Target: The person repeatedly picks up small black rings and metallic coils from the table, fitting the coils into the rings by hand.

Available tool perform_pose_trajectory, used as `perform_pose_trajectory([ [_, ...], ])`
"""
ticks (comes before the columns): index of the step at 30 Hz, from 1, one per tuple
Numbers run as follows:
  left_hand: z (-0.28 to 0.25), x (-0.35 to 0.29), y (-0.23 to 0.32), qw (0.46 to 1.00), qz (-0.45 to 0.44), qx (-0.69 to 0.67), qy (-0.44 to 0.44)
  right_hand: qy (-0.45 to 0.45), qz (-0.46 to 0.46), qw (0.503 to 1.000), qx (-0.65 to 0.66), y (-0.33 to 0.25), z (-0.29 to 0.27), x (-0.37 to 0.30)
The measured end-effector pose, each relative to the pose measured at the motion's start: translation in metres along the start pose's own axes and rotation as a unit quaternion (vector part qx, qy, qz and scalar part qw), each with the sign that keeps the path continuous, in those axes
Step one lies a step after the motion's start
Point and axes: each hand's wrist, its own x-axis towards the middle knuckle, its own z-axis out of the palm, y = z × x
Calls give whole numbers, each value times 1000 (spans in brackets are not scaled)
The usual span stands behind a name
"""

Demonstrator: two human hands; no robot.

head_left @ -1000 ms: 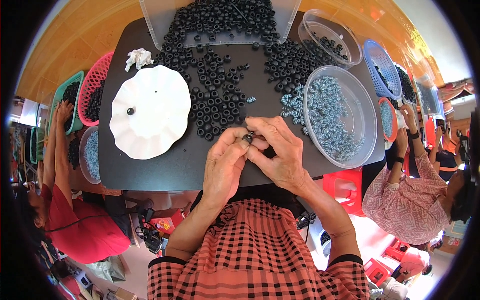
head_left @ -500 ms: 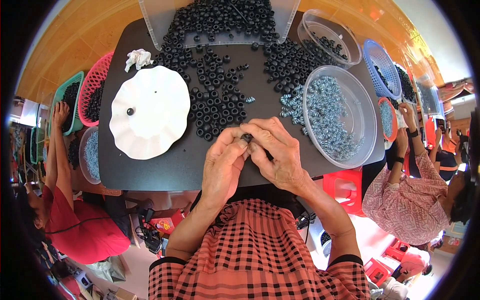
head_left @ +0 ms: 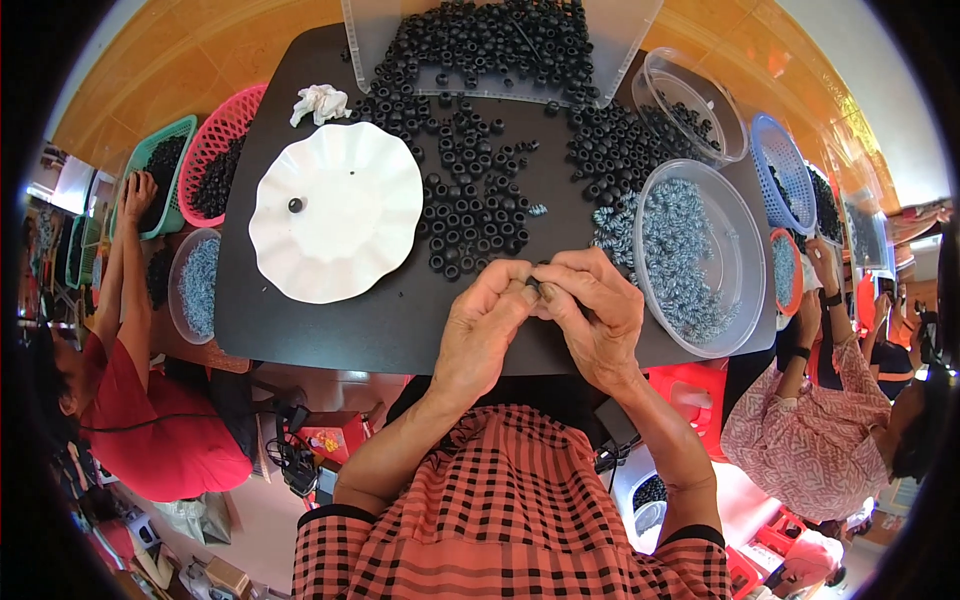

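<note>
My left hand (head_left: 484,325) and my right hand (head_left: 598,318) meet over the table's near edge, fingertips closed together. Between them a small black bead (head_left: 533,284) is pinched, mostly hidden by the fingers. Just beyond my hands, black ring-shaped beads (head_left: 478,228) lie loose on the dark table (head_left: 320,335). One blue striped bead (head_left: 538,210) rests beside them. To the left, a white scalloped plate (head_left: 335,235) carries a single black bead (head_left: 296,205). On the right stands a clear round tub (head_left: 735,300) of blue striped pieces (head_left: 682,255), some spilled at its left side.
At the far edge a clear bin (head_left: 630,60) spills black beads. A clear bowl (head_left: 725,100) holds more, and crumpled tissue (head_left: 320,103) lies behind the plate. Pink (head_left: 200,165) and green (head_left: 180,130) baskets stand left, a blue basket (head_left: 770,140) right. People sit on both sides.
The view has shifted, so the table and my hands appear farther right. My fingers have closed more tightly over the black bead, which shows less.
</note>
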Motion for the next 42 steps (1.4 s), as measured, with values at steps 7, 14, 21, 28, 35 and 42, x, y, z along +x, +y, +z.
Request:
perform_pose_trajectory([
  [7,-2,-2,5,998,-59,-33,-11,17,66,995,73,-3,6,-7],
  [14,-3,-8,11,998,-58,-25,-19,-51,83,983,153,-4,0,-1],
  [21,-2,-9,5,999,-39,5,27,-38,43,993,101,-4,0,-1],
  [28,1,-7,7,995,-23,95,0,-51,231,944,229,-9,-5,5],
  [35,-6,-6,9,997,-48,58,-21,-56,127,979,150,-3,-4,8],
  [42,-11,-12,13,992,-45,104,-58,-94,-28,995,-15,-1,10,46],
])
